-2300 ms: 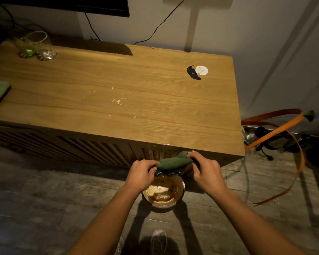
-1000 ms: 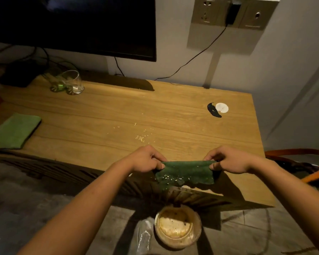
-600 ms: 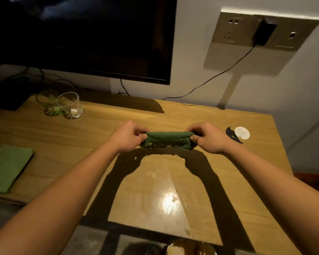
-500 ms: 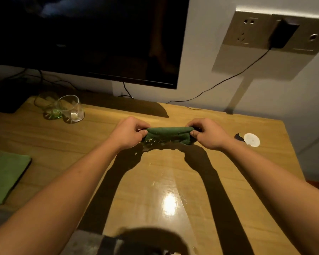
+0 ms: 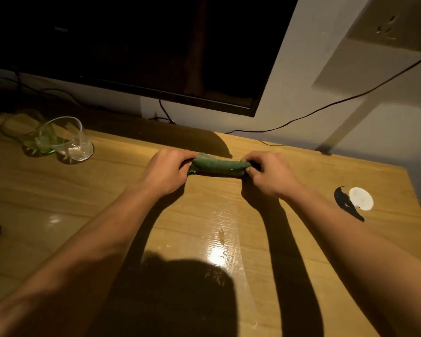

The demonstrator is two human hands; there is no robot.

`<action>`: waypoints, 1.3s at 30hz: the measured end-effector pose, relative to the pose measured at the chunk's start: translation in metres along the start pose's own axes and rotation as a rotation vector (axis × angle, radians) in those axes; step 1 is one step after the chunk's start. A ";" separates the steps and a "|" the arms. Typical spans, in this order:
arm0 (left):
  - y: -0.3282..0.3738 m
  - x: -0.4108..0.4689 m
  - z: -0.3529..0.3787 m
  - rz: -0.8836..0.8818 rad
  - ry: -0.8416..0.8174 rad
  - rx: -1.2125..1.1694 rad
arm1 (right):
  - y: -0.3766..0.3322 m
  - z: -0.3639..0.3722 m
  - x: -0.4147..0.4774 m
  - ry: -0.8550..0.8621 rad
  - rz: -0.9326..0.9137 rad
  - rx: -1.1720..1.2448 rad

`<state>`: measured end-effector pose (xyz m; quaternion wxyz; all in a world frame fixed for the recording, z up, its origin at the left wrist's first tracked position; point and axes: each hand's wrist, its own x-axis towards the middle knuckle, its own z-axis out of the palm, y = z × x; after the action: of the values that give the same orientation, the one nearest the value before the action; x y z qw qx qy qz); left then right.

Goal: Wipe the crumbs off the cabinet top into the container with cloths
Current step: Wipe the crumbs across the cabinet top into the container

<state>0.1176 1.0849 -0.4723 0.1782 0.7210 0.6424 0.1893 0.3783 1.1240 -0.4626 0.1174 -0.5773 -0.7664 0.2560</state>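
Head camera caught the left hand and the right hand, each curled round one end of a rolled green cloth lying on the wooden surface. Left of the cloth stood two glasses. Right of it lay a white disc, and nearer than it, a few pale crumbs.

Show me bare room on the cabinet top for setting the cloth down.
The cabinet top is bare between the glasses and the left hand, and between the right hand and the white disc. Crowded: the far-left corner, with both glasses.
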 end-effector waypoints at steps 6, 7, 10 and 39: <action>-0.008 -0.025 0.015 -0.022 -0.012 -0.040 | 0.009 0.016 -0.019 -0.045 -0.011 -0.019; -0.008 -0.029 0.015 -0.036 -0.013 -0.057 | 0.008 0.016 -0.020 -0.052 -0.009 -0.025; -0.010 -0.043 0.014 -0.081 -0.012 -0.072 | 0.005 0.015 -0.024 -0.101 0.010 -0.024; 0.055 -0.214 0.028 -0.380 -0.028 -0.091 | 0.000 0.033 -0.152 -0.251 -0.070 0.069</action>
<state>0.1571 0.8662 -0.4781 0.2521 0.5806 0.7551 0.1710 0.4092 0.9715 -0.4721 0.0495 -0.5093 -0.7854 0.3481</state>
